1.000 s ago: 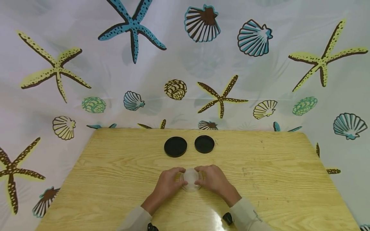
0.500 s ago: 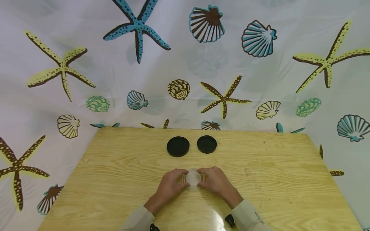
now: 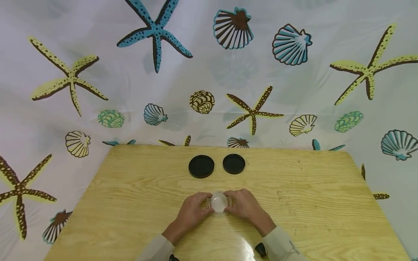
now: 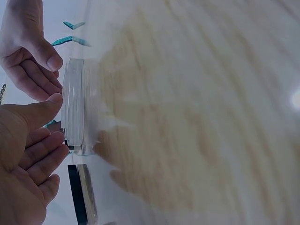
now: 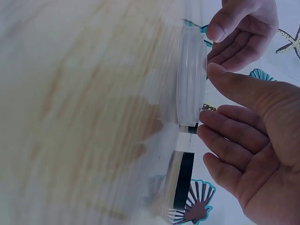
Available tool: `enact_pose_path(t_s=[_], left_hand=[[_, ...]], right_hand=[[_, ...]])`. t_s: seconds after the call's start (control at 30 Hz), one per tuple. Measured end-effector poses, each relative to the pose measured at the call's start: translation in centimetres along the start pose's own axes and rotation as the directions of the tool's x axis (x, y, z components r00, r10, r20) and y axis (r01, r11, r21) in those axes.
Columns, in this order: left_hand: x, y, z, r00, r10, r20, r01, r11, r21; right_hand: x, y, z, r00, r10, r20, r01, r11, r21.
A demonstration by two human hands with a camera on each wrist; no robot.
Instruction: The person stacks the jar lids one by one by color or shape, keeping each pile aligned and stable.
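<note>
Near the front middle of the table, a smaller clear round dish [image 3: 219, 202] sits centred on a wider clear round dish [image 3: 219, 214]. From the side, the left wrist view shows the clear stack [image 4: 74, 103] as flat ridged layers. My left hand [image 3: 192, 210] pinches the smaller dish's left edge between thumb and fingers. On the opposite edge, my right hand [image 3: 245, 206] does the same. Both hands lie at about the height of the upper layers, seen in the right wrist view beside the clear stack [image 5: 192, 75].
Two shallow black round lids or dishes lie behind the stack: a larger one [image 3: 201, 166] on the left and a smaller one [image 3: 233, 164] on the right. A white curtain [image 3: 196, 72] printed with shells and starfish surrounds the wooden table [image 3: 326, 203] at the back and sides.
The smaller clear dish has come down slightly and now sits centred over the wider one, with both hands still holding its sides. The black pieces stay put; the head view has shifted a little.
</note>
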State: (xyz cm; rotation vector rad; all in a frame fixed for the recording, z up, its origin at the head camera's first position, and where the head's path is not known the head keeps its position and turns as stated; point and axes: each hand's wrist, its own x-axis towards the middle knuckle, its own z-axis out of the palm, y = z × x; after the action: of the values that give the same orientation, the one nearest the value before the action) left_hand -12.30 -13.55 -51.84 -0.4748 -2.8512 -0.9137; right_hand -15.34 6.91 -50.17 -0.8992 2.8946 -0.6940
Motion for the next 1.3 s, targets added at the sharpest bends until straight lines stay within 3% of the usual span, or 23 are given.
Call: enact_pose_path(t_s=[0.47, 0.73, 1.07, 1.3], left_hand=[[0.1, -0.4, -0.5, 0.998, -0.032, -0.055, 0.032, 0.999, -0.004], [0.8, -0.8, -1.8, 0.993, -0.100, -0.062, 0.099, 0.995, -0.023], [1.8, -1.4, -3.0, 0.989, -0.136, -0.060, 0.133, 0.990, -0.051], [2.7, -2.3, -3.9, 0.993, -0.096, -0.071, 0.093, 0.995, -0.037]], right_hand=[[0.5, 0.1, -1.0, 0.999, 0.018, 0.027, -0.019, 1.000, 0.013], [1.1, 0.1, -1.9, 1.000, 0.023, 0.009, -0.023, 0.999, 0.022], [2.0, 0.2, -3.1, 0.998, 0.067, 0.007, -0.067, 0.994, 0.091], [2.6, 0.5, -3.5, 0.998, 0.070, -0.001, -0.069, 0.995, 0.072]])
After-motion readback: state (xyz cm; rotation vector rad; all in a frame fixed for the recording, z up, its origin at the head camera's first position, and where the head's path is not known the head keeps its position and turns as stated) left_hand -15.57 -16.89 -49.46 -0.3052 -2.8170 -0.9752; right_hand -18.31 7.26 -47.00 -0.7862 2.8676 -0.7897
